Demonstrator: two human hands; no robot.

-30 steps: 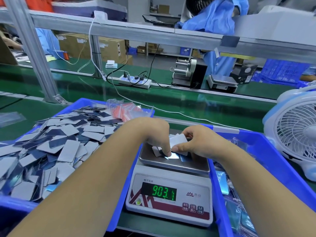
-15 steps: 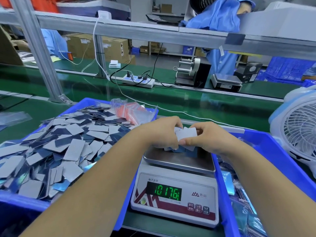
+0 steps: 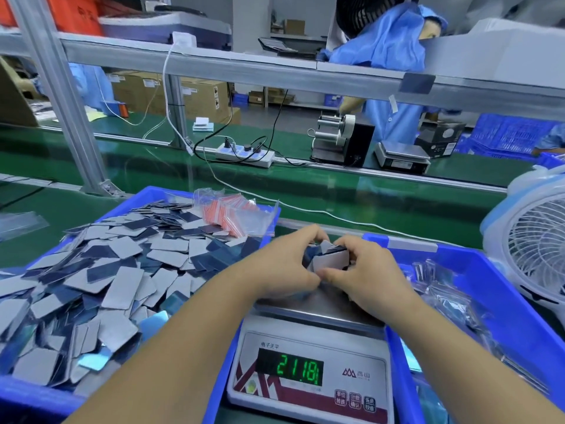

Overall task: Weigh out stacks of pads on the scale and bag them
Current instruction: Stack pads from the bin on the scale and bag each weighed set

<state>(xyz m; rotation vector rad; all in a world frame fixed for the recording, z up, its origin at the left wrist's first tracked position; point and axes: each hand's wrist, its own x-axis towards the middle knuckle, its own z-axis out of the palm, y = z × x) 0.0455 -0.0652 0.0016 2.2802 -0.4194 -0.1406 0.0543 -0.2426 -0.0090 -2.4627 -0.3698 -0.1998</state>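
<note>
While both hands grip it, the stack of pads point(image 3: 330, 261) sits just above the far end of the scale point(image 3: 308, 359) pan, left hand point(image 3: 287, 267) and right hand point(image 3: 363, 270) equally near, fingers curled round its ends. Its long axis runs roughly left to right. Empty bags point(image 3: 235, 215) lie beyond to the left in the left bin point(image 3: 250, 347); the right bin point(image 3: 489, 270) wall stands close alongside.

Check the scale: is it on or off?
On. The scale shows lit green digits on its display while both hands, left and right, grip the pads above its pan.
</note>
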